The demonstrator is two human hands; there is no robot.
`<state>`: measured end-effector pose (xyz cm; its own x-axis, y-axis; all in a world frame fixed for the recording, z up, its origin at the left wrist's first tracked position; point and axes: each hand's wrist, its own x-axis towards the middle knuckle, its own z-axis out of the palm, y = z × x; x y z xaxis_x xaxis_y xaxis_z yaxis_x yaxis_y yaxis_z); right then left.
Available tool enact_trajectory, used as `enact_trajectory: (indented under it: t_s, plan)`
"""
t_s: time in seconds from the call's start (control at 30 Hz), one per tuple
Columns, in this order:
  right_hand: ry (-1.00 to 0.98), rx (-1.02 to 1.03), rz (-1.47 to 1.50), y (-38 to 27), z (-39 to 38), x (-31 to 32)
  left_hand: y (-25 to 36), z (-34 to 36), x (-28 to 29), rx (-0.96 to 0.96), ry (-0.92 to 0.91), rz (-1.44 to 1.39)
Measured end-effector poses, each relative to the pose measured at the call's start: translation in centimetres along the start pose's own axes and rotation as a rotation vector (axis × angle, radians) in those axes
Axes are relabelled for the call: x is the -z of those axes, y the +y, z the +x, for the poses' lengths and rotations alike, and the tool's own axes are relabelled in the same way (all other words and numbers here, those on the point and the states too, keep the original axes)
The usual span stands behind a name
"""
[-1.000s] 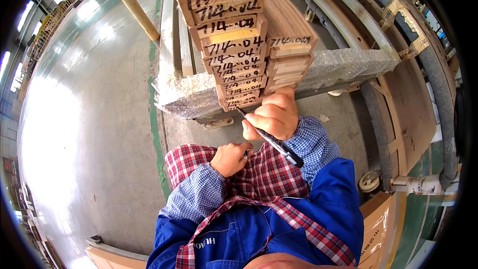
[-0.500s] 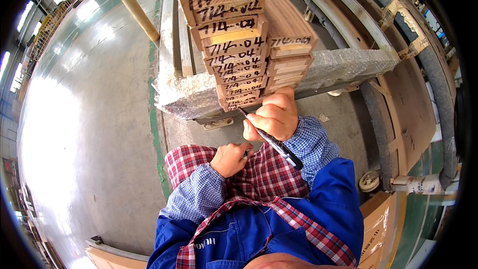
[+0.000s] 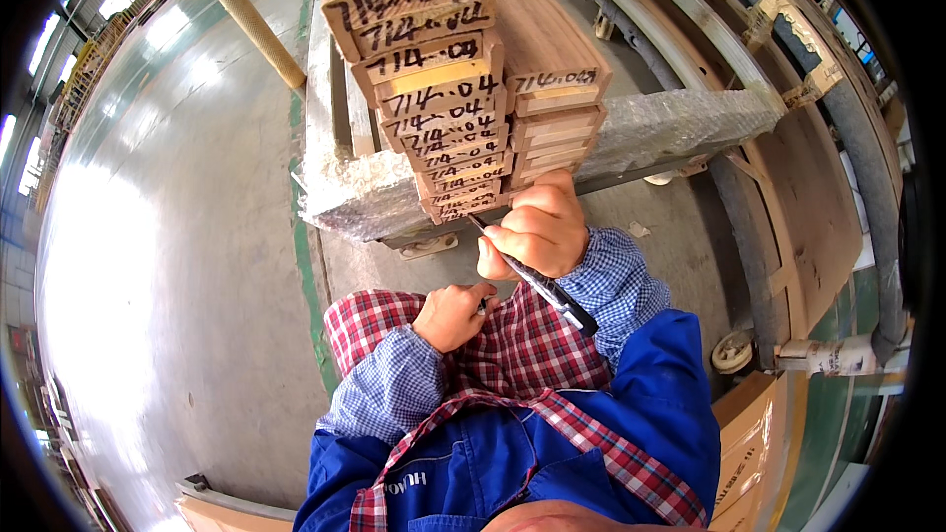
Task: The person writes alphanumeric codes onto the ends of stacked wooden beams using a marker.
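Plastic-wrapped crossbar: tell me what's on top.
A left stack and right stack of wooden boards lie across the crossbar; its surface beneath them is covered.

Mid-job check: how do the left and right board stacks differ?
The left stack rises higher than the right stack. Dark writing runs down the left stack's ends; on the right stack it shows only near the top, the visible ends below looking bare. Both are wooden.
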<state>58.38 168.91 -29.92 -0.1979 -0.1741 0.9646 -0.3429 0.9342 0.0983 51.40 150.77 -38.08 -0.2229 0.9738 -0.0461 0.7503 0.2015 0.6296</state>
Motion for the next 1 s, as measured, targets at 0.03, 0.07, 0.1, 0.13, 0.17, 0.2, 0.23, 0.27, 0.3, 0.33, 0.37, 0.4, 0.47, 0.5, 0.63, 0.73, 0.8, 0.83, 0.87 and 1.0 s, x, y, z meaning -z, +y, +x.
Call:
enact_trajectory:
  t_s: [0.03,0.07,0.1,0.13,0.17,0.2,0.23,0.27,0.3,0.33,0.37,0.4,0.47,0.5,0.63,0.73,0.8,0.83,0.87,1.0]
  plan:
    - [-0.001,-0.001,0.009,0.03,-0.09,0.01,0.04,0.00,0.01,0.002,0.000,0.005]
    - [0.004,0.002,0.016,0.08,-0.11,0.07,0.01,0.00,-0.02,-0.002,0.003,0.006]
    - [0.009,0.005,0.023,0.15,-0.13,0.15,-0.08,0.00,-0.09,-0.006,0.007,0.006]
    - [0.015,0.008,0.031,0.18,-0.13,0.21,-0.13,0.00,-0.11,-0.010,0.010,0.007]
    - [0.009,0.004,0.023,0.15,-0.11,0.22,-0.13,0.01,-0.12,-0.014,0.009,0.009]
    - [0.003,-0.001,0.016,0.09,-0.05,0.20,-0.12,0.03,-0.12,-0.017,0.009,0.012]
    - [-0.002,-0.005,0.008,0.05,-0.03,0.20,-0.11,0.04,-0.12,-0.020,0.008,0.015]
    - [-0.002,0.006,0.025,0.15,-0.17,0.27,-0.09,0.03,-0.07,-0.016,0.002,0.016]
    - [-0.001,0.018,0.042,0.34,-0.41,0.40,-0.04,0.02,0.01,-0.011,-0.004,0.016]
    - [0.000,0.029,0.059,0.44,-0.56,0.47,-0.02,0.00,0.06,-0.007,-0.010,0.017]
    - [0.003,0.024,0.043,0.38,-0.47,0.46,-0.03,0.02,0.04,-0.008,-0.014,0.020]
    - [0.006,0.018,0.028,0.26,-0.31,0.37,-0.06,0.02,0.01,-0.008,-0.018,0.022]
    - [0.011,0.017,0.012,0.19,-0.24,0.29,-0.05,0.03,0.02,-0.008,-0.024,0.024]
    - [0.012,0.022,0.011,0.22,-0.26,0.26,0.01,0.04,0.07,-0.008,-0.026,0.022]
    - [-0.005,0.036,0.012,0.38,-0.37,0.41,0.10,0.02,0.17,0.004,-0.039,0.028]
    - [-0.004,0.032,0.013,0.40,-0.63,0.45,0.01,0.02,0.07,-0.017,-0.020,0.014]
    - [0.002,0.030,0.013,0.39,-0.53,0.44,-0.18,0.01,-0.07,-0.024,-0.012,0.013]
    - [0.005,0.029,0.013,0.39,-0.47,0.43,-0.24,0.00,-0.11,-0.028,-0.008,0.013]
    - [0.008,0.029,0.022,0.40,-0.43,0.46,-0.16,0.01,-0.06,-0.023,-0.013,0.013]
    - [0.003,0.026,0.027,0.36,-0.21,0.52,0.09,0.06,0.11,-0.008,-0.028,0.011]
